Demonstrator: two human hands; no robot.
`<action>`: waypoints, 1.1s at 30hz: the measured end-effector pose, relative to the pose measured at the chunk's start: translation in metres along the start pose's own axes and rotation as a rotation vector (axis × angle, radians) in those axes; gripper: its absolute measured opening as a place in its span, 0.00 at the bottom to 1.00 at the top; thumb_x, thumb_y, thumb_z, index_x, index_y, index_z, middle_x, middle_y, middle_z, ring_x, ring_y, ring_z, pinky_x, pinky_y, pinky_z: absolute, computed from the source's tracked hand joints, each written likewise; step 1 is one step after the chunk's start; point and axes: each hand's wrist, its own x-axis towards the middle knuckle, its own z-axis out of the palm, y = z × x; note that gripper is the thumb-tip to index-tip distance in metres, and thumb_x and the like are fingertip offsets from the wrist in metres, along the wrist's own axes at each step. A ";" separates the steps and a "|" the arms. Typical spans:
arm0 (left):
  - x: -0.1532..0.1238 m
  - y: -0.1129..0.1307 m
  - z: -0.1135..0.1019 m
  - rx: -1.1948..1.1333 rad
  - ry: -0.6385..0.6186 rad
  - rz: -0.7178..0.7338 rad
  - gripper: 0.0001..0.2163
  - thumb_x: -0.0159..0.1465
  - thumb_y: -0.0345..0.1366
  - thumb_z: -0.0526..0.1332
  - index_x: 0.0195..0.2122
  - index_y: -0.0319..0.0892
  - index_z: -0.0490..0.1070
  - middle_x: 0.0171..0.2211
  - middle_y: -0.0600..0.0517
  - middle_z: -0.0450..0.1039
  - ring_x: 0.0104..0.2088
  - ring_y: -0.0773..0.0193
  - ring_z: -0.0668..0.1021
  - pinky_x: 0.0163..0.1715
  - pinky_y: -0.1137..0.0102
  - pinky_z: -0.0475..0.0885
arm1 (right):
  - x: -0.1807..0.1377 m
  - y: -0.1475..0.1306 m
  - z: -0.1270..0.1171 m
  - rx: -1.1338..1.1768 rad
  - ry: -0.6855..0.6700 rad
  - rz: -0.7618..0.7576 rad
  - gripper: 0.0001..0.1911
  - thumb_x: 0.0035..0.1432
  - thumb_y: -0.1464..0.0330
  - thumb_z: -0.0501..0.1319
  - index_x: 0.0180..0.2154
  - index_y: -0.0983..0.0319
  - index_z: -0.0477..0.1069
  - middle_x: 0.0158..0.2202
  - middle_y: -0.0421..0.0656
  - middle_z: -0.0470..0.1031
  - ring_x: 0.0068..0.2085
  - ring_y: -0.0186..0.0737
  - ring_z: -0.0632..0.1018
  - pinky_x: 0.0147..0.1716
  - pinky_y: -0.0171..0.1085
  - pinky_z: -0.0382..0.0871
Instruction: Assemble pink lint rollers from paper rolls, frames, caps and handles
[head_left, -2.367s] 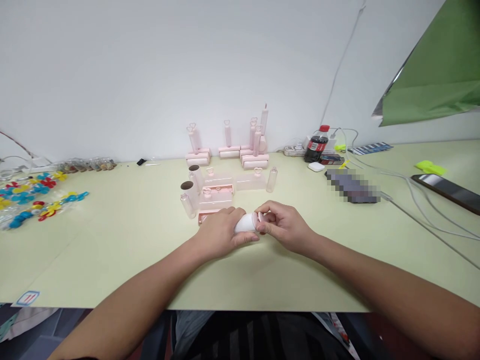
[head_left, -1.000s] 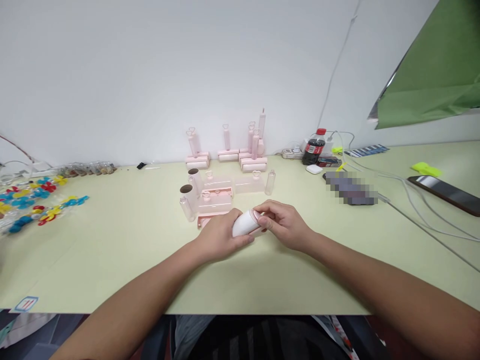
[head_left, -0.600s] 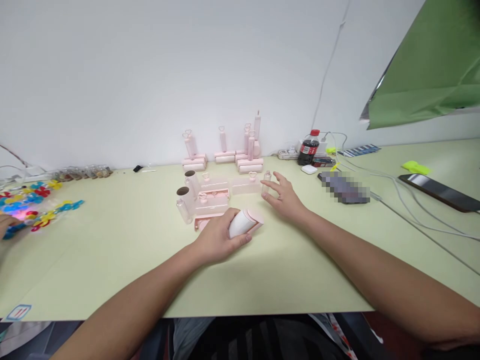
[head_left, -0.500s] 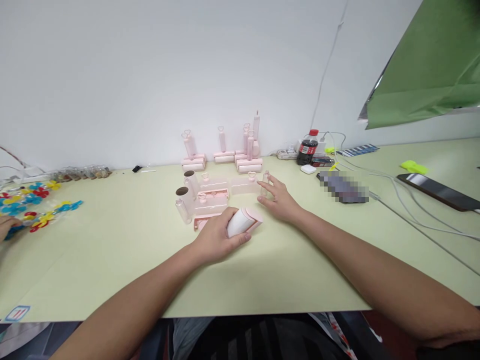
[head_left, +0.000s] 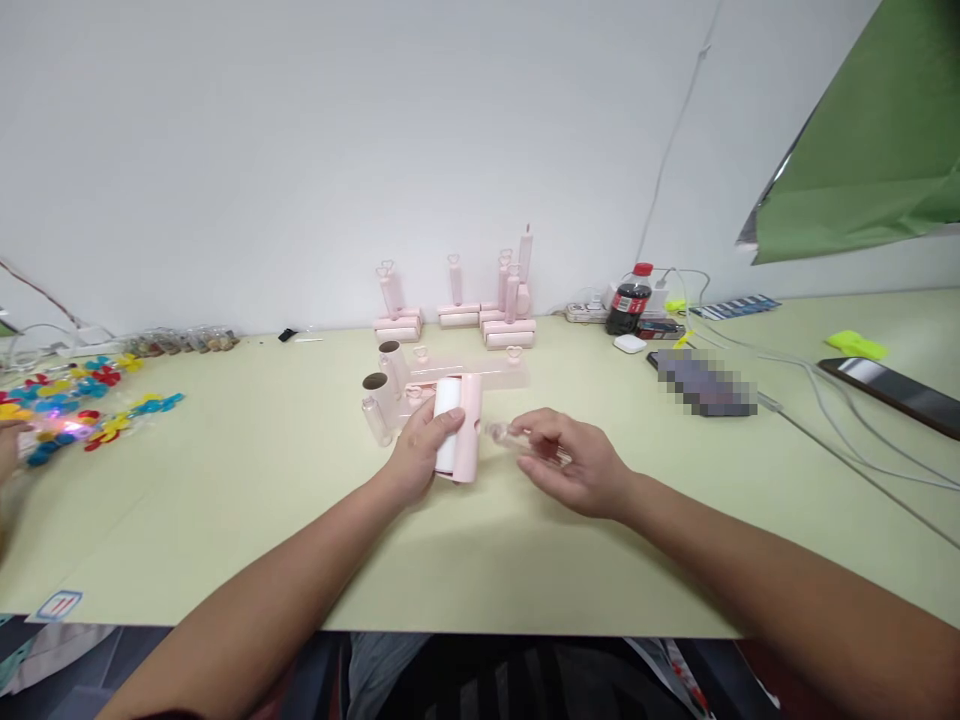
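Note:
My left hand [head_left: 421, 450] is closed around a lint roller head [head_left: 468, 430], a pink casing with a white roll, tilted upright above the table. To its right, my right hand [head_left: 581, 462] grips a clear lint roller handle [head_left: 501, 434], its end pointing at the hole in the casing's side; a small gap shows between them. The handle is blurred and partly covered by my fingers. Just behind my left hand stand two rolls with brown cardboard cores [head_left: 375, 383], beside a small clear handle [head_left: 376, 420]. Clear pink covers [head_left: 491, 374] lie behind the roller head.
Several pink lint rollers [head_left: 510, 330] stand by the wall. To the right are a cola bottle [head_left: 630, 303], a white case [head_left: 629, 344], a blurred-out device [head_left: 701, 385], cables and a phone [head_left: 892, 393]. Another person's hand [head_left: 9, 448] is among colourful flower-shaped pieces [head_left: 112, 428] at left.
My right hand has picked up the clear handle and brought it nearer to me. My left hand has turned the roller head upright, its pink side facing right.

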 end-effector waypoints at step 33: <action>-0.005 0.002 0.004 0.173 -0.046 -0.185 0.20 0.57 0.52 0.62 0.42 0.42 0.63 0.25 0.56 0.64 0.19 0.66 0.69 0.14 0.74 0.62 | 0.006 -0.006 0.000 -0.226 -0.004 -0.265 0.10 0.61 0.76 0.58 0.42 0.60 0.74 0.37 0.47 0.76 0.38 0.39 0.77 0.34 0.36 0.74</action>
